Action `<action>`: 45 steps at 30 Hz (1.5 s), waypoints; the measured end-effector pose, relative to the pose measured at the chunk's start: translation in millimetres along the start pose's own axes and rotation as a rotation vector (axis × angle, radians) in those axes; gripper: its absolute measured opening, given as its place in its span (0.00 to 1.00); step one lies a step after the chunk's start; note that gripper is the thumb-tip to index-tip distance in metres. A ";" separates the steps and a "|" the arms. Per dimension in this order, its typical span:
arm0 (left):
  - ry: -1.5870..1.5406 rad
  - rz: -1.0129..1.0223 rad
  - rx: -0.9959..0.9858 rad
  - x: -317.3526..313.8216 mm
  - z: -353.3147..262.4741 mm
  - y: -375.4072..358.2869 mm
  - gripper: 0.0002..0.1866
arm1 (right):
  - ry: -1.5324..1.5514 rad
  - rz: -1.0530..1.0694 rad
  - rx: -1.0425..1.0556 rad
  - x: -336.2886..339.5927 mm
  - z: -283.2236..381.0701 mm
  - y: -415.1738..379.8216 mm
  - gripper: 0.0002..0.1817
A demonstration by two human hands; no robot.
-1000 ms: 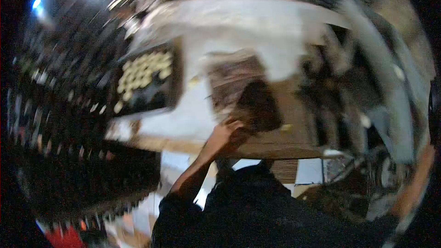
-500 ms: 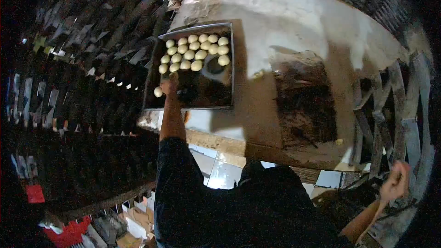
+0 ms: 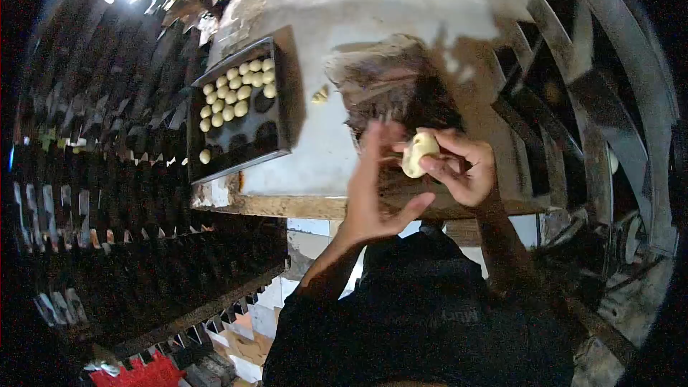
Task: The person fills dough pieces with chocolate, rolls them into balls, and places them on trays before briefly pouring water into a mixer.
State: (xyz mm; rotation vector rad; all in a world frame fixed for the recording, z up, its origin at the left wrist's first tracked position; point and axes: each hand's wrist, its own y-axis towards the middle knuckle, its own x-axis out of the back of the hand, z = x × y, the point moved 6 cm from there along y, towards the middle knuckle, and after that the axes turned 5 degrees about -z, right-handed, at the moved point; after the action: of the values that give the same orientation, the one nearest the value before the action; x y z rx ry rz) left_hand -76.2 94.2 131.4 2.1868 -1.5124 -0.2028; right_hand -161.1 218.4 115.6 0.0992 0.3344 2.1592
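Note:
A pale lump of dough (image 3: 418, 155) is pinched between the fingers and thumb of my right hand (image 3: 467, 169), above the table. Just left of the dough is my left hand (image 3: 371, 190), its palm upright, thumb stretched out and fingertips blurred. No object shows in it. A dark cloth-like heap (image 3: 390, 86) lies on the table behind both hands. To the left, a dark square tray (image 3: 285, 118) holds several round dough balls (image 3: 241, 108) in rows at its back, with one ball (image 3: 205, 156) apart near its front left.
The pale tabletop (image 3: 315, 172) has a worn front edge. A small dough scrap (image 3: 319, 94) lies between tray and cloth. Dark metal racks (image 3: 623, 129) stand at the right, and stacked dark trays (image 3: 107, 165) fill the left. Something red (image 3: 140, 371) is at the lower left.
My left hand has moved from the tray to the middle, fingers now spread. My right hand has come in from the far right and now shows dough in its fingers. The view has shifted right.

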 end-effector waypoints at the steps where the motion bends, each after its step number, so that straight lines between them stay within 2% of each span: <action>1: 0.027 -0.057 0.096 -1.4 -9.5 -0.1 0.55 | 0.028 -0.053 0.120 8.9 9.4 -1.3 0.22; 2: -0.174 -0.056 0.194 -10.5 -6.6 -1.9 0.51 | -0.175 0.030 0.416 10.7 27.4 -3.9 0.25; 3: -0.372 -0.062 0.292 -18.1 -4.5 -5.1 0.47 | -0.116 0.112 0.447 6.8 31.5 -11.3 0.27; 4: -0.072 -0.069 0.253 -13.7 -3.7 -10.0 0.37 | -0.142 0.093 0.464 2.8 41.9 -16.5 0.27; 5: 0.083 -0.203 0.223 -14.3 -13.7 -17.4 0.27 | -0.173 0.072 0.488 1.1 53.3 -23.0 0.26; 6: 0.094 -0.245 0.196 -20.6 -20.5 -22.0 0.25 | -0.192 0.012 0.453 6.7 54.9 -31.3 0.24; 7: 0.099 -0.282 0.168 -25.5 -27.1 -26.6 0.23 | -0.141 -0.026 0.389 7.4 56.7 -36.0 0.21; 9: 0.254 -0.218 -0.053 -36.4 -38.5 -43.9 0.21 | -0.041 -0.106 0.257 2.8 58.4 -45.5 0.17; 10: 0.155 -0.232 -0.015 -38.8 -36.6 -53.6 0.25 | -0.141 -0.096 0.316 2.9 61.5 -52.4 0.16; 12: -0.167 -0.299 0.049 -48.6 -49.3 -58.2 0.31 | -0.059 -0.296 0.231 -14.0 55.5 -70.1 0.15; 13: -0.155 -0.304 0.080 -46.6 -55.8 -58.0 0.33 | -0.013 -0.388 0.188 -23.9 48.3 -78.2 0.15; 14: -0.144 -0.310 0.110 -44.5 -62.4 -57.9 0.34 | -0.187 -0.285 0.384 -38.2 47.3 -75.1 0.12; 15: -0.053 -0.267 0.205 -28.4 -53.8 -68.5 0.31 | -0.173 -0.403 0.281 -55.7 33.2 -83.0 0.09; 16: 0.041 -0.215 0.294 -12.4 -45.4 -79.7 0.29 | -0.151 -0.342 0.239 -73.6 16.8 -79.8 0.10; 17: -0.022 -0.156 0.439 12.5 -26.2 -97.0 0.25 | -0.130 -0.284 0.198 -87.2 2.1 -71.3 0.10; 18: 0.036 -0.312 0.320 29.5 -34.8 -100.6 0.18 | -0.336 -0.163 0.219 -104.1 -0.6 -63.1 0.10; 19: 0.025 -0.325 0.402 51.2 -26.6 -116.7 0.17 | -0.541 -0.038 0.235 -121.7 -5.4 -59.8 0.11; 21: -0.547 -0.552 0.712 87.7 5.9 -154.2 0.14 | -0.538 -0.060 0.476 -152.8 -14.4 -70.4 0.11; 22: -0.730 -0.578 0.765 102.3 19.8 -166.4 0.13 | -0.541 -0.075 0.596 -168.5 -17.4 -76.5 0.12; 23: -0.606 -0.524 0.846 107.9 24.5 -181.2 0.13 | -0.258 -0.048 0.223 -179.5 -41.7 -76.8 0.13; 25: -0.475 -0.369 0.966 111.9 29.3 -200.7 0.15 | -0.374 0.010 0.202 -201.6 -44.8 -91.9 0.13; 26: -0.463 -0.269 1.005 115.3 39.4 -211.3 0.16 | -0.334 0.049 0.082 -199.9 -49.1 -100.2 0.13; 27: -0.448 -0.165 1.037 118.7 49.0 -222.3 0.17 | -0.293 0.033 0.135 -195.0 -67.5 -105.7 0.13; 28: -0.683 -0.216 1.025 114.7 50.2 -222.4 0.18 | -0.452 -0.073 0.355 -181.9 -84.9 -112.1 0.12; 29: -0.918 -0.265 1.002 111.9 50.6 -220.5 0.19 | -0.614 -0.139 0.392 -156.5 -90.7 -109.6 0.11; 30: -0.845 -0.267 1.047 117.6 47.6 -218.8 0.19 | -0.777 -0.210 0.421 -131.2 -96.1 -107.0 0.11; 31: -0.839 -0.231 1.002 122.2 51.1 -213.4 0.19 | -0.945 -0.242 0.254 -95.0 -97.9 -99.2 0.13; 33: -0.826 -0.171 0.906 127.0 58.9 -203.2 0.18 | -1.322 -0.336 0.116 -36.2 -130.0 -103.9 0.20; 34: -0.852 -0.242 0.909 129.5 66.9 -198.9 0.17 | -1.628 -0.198 0.321 -18.0 -164.6 -115.1 0.20; 35: -0.881 -0.267 0.893 130.5 72.6 -190.1 0.17 | -1.694 -0.112 0.259 -9.1 -178.8 -115.1 0.21; 36: -0.870 -0.281 0.893 130.3 76.8 -181.1 0.16 | -1.658 -0.016 0.110 -12.3 -180.0 -107.1 0.22; 37: -0.853 -0.295 0.894 130.8 79.9 -171.5 0.16 | -1.532 0.061 -0.148 -25.5 -169.4 -91.5 0.22; 39: -0.789 -0.328 0.923 134.3 94.7 -158.9 0.17 | -1.439 0.176 -0.341 -44.8 -156.0 -69.5 0.24; 40: -0.754 -0.343 0.946 135.4 98.0 -153.9 0.18 | -1.519 0.159 -0.052 -58.8 -146.7 -64.4 0.27; 43: -0.644 -0.358 0.853 138.4 83.1 -114.8 0.21 | -1.625 0.349 -0.229 -37.0 -172.9 -58.9 0.37; 45: -0.656 -0.415 0.814 144.5 91.5 -105.7 0.24 | -1.505 0.440 -0.355 -26.5 -179.0 -57.0 0.35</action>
State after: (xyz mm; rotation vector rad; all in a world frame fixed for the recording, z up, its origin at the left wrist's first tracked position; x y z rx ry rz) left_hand 33.6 -34.9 23.2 3.3281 -1.6088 -0.5646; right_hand -135.5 191.6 -70.5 1.5648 -0.9915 1.8940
